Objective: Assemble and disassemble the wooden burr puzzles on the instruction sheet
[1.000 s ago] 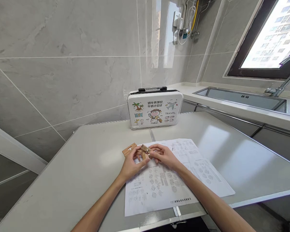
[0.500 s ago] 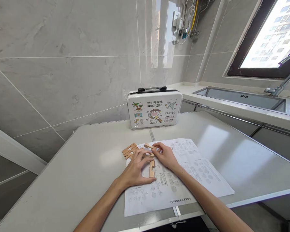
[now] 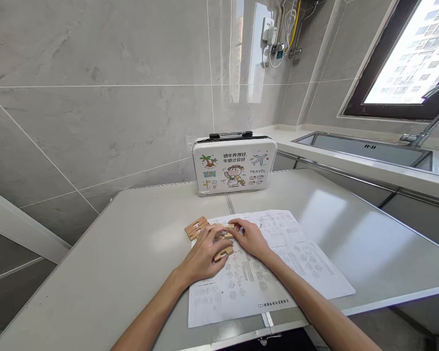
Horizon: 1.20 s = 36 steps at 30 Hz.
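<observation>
My left hand (image 3: 204,256) curls around a small notched wooden block (image 3: 223,253), with the thumb on its near side and the fingers above. My right hand (image 3: 253,238) pinches the end of another wooden block (image 3: 228,225) just beyond the left fingertips. Those fingertips partly cover more wood between the hands, so I cannot tell how the pieces there join. Left of my knuckles lie slotted wooden pieces (image 3: 196,228), side by side. Beneath both hands is a white printed sheet (image 3: 274,282) with small block diagrams.
A white cartoon-printed case (image 3: 236,168) with a black handle stands upright at the back of the grey table (image 3: 139,243). Behind it rises a tiled wall. To the right are a counter with a sink (image 3: 369,148), a faucet (image 3: 431,119) and a window.
The block under my left thumb has turned from near upright to slanted, and the thumb has moved up. The block in my right hand has come down level against the other wood.
</observation>
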Available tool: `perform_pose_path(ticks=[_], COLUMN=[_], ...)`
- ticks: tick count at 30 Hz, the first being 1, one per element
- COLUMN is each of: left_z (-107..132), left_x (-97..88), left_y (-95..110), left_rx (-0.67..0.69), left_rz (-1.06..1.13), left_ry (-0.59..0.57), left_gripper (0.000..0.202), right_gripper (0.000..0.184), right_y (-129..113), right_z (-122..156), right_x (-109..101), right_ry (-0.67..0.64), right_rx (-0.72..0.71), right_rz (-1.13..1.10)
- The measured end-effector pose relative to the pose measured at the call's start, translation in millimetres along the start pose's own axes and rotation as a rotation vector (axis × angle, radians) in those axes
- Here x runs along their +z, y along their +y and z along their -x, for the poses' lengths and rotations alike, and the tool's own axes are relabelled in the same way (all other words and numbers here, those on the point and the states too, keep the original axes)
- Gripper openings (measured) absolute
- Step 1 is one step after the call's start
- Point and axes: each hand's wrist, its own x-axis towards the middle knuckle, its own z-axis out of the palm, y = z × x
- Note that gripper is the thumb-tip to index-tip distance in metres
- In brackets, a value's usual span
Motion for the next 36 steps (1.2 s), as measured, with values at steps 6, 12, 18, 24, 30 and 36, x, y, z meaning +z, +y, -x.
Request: perform_pose_path(ticks=[6, 12, 18, 24, 30, 36], left_z=[1, 4, 3, 2, 1, 0], left_x=[5.1, 11.4, 10.6, 7.6, 7.1, 5.8], left_y=[-7, -17, -14, -9, -9, -11], left_rx=[-0.093, -0.177, -0.171, -0.167, -0.189, -0.195], left_rz=[-0.026, -0.021, 0.014, -0.008, -0.101, -0.196], left_ry=[0.041, 0.079, 0.065, 0.081, 0.095, 0.125], left_gripper=[0.047, 0.052, 0.056, 0.059, 0.060, 0.053], right_gripper=[0.022, 0.022, 0.023, 0.022, 0.023, 0.022], right_y=[2, 4, -7, -15, -14, -11], right_z=[-1, -2, 1, 4, 2, 3], right_x=[0, 2, -2, -4, -3, -1], right_ry=[-0.017, -0.070, -0.178, -0.186, -0.155, -0.149], right_rx=[-0.013, -0.048, -0.101, -0.087, -0.073, -0.070], right_rz=[-0.022, -0.037, -0.056, -0.110, -0.124, -0.094])
